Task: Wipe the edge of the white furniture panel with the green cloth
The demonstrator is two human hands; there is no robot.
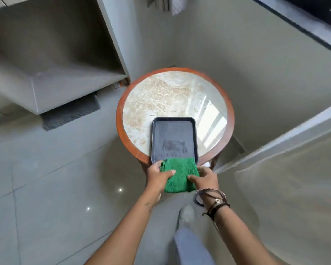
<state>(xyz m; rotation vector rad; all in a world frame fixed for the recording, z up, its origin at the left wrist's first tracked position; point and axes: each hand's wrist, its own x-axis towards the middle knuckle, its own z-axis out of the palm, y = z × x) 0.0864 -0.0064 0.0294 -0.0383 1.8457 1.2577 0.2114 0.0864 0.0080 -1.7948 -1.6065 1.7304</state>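
A folded green cloth (180,175) hangs between both hands at the near edge of a round table, overlapping the near rim of a dark tray. My left hand (158,176) grips its left side with the thumb on top. My right hand (205,178), with bracelets on the wrist, pinches its right side. White furniture (52,92) with an open shelf stands at the upper left, apart from the cloth. A white panel edge (275,142) runs diagonally at the right.
The round table (120,104) has a wooden rim and a glossy marble-look top. A dark rectangular tray (195,131) sits on its near half. A grey mat (69,113) lies under the left furniture. Glossy floor tiles surround the table; my foot (186,215) is below.
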